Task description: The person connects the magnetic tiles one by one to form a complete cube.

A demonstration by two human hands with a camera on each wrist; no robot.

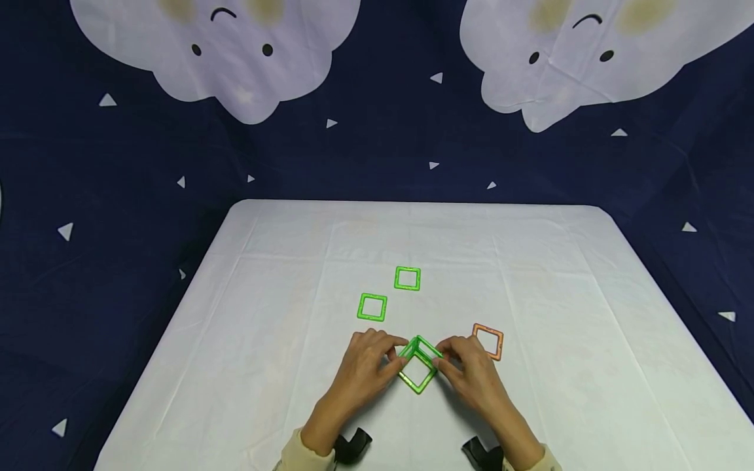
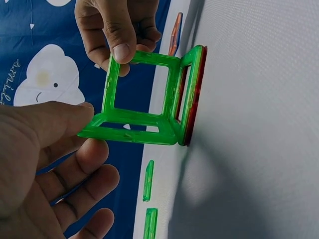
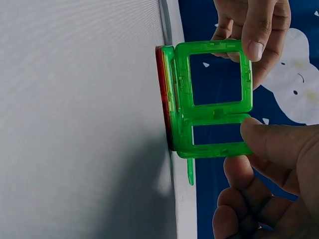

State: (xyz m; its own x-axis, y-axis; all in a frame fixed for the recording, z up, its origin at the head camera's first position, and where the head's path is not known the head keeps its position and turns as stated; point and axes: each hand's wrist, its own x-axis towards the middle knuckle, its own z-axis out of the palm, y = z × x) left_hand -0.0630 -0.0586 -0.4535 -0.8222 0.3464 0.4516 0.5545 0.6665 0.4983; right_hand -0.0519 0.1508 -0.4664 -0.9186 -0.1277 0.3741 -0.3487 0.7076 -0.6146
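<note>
Two green square magnetic tiles stand on edge, meeting at a corner, on a flat green tile (image 2: 187,94) with a red tile (image 2: 197,94) beneath it. My left hand (image 1: 368,363) pinches one upright green tile (image 2: 129,135) by its upper edge, between thumb and fingers. On the other side, my right hand (image 1: 473,371) pinches the second upright tile (image 3: 214,151) the same way. Both uprights touch along their shared side. In the head view, the red tile is hidden under the green one.
Two loose green tiles, one nearer (image 1: 372,318) and one farther (image 1: 408,288), lie beyond my left hand on the white table (image 1: 235,347). An orange tile (image 1: 501,345) lies just behind my right hand, which partly covers it. A dark blue cloth with clouds surrounds the table.
</note>
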